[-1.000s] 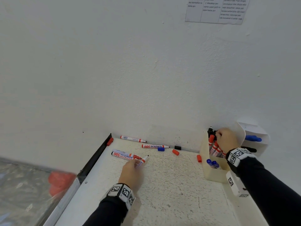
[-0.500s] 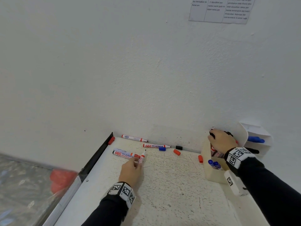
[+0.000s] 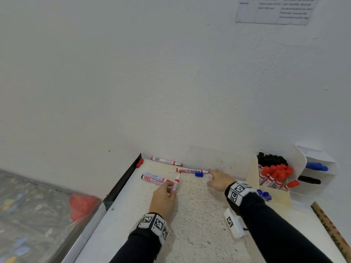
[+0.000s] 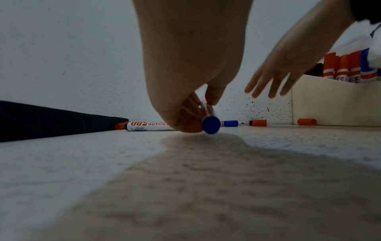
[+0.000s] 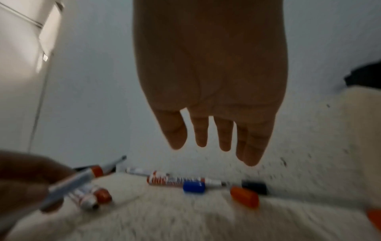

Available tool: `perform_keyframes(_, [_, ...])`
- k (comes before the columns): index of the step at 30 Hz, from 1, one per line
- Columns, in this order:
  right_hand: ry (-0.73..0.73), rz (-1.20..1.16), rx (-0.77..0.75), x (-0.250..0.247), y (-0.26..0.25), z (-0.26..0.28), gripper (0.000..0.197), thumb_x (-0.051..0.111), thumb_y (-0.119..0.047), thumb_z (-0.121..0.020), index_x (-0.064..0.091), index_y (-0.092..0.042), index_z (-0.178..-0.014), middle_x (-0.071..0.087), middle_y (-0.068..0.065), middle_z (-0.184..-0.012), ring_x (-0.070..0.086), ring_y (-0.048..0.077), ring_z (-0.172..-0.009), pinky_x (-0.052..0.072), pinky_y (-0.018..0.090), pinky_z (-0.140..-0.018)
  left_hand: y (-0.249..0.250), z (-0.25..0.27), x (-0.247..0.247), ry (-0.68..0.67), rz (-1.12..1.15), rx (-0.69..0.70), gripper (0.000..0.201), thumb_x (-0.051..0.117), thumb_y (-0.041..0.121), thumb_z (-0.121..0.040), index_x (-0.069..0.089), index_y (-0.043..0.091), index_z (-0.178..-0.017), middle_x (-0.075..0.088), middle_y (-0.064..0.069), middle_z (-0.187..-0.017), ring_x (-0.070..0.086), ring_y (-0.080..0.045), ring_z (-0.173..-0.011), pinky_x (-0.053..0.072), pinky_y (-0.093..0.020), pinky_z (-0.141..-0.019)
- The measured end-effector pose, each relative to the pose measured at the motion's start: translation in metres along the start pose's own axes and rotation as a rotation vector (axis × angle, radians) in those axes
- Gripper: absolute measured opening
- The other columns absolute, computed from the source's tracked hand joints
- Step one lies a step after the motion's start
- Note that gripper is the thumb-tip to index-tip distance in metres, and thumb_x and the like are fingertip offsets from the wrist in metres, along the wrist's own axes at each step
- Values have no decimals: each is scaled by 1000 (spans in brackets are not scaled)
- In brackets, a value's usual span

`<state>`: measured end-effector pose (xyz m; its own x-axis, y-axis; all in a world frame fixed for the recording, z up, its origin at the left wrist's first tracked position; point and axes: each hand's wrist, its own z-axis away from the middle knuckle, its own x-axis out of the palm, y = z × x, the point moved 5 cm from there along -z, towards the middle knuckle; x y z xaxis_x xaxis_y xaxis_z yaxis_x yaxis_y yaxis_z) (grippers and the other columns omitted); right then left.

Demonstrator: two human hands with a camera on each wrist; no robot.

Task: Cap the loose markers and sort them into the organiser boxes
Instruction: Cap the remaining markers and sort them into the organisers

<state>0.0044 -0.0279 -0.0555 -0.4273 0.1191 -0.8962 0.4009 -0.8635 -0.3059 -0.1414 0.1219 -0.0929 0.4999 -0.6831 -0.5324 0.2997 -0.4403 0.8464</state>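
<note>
**Reaching back for a cap**

Leaving the organiser box (image 3: 269,194), where it was a second ago, the right hand (image 3: 218,180) now hovers with fingers spread and empty over the loose caps (image 5: 244,196) by the wall. The left hand (image 3: 163,198) pinches an uncapped marker (image 3: 175,184), tip raised. Capping likely comes next. Other markers lie on the speckled white table (image 3: 199,224) against a white wall.
</note>
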Motion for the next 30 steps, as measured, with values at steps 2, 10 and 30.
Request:
perform_keyframes(2, [-14, 11, 87, 22, 15, -9, 62, 40, -23, -94, 9, -23, -148, 5, 5, -157, 14, 33, -142, 19, 41, -115, 0, -1, 1, 0, -8, 15, 31, 52, 18, -93, 53, 16, -124, 60, -3, -116, 53, -10, -96, 44, -21, -86])
perform_keyframes(10, [264, -41, 156, 25, 30, -23, 35, 47, -8, -91, 44, -6, -125, 48, 14, -127, 53, 26, -108, 44, 29, -89, -2, -3, 1, 1, -47, 36, 25, 54, 16, -92, 56, 17, -117, 60, 1, -113, 53, -9, -98, 45, -21, -89])
perform_keyframes(30, [66, -275, -224, 31, -2, 12, 24, 57, -2, -84, 70, -18, -95, 61, -8, -91, 52, -1, -80, 34, 2, -60, -1, 1, 1, -16, 160, -79, 31, 61, 22, -89, 51, 16, -118, 57, 1, -94, 50, -1, -72, 35, -8, -51])
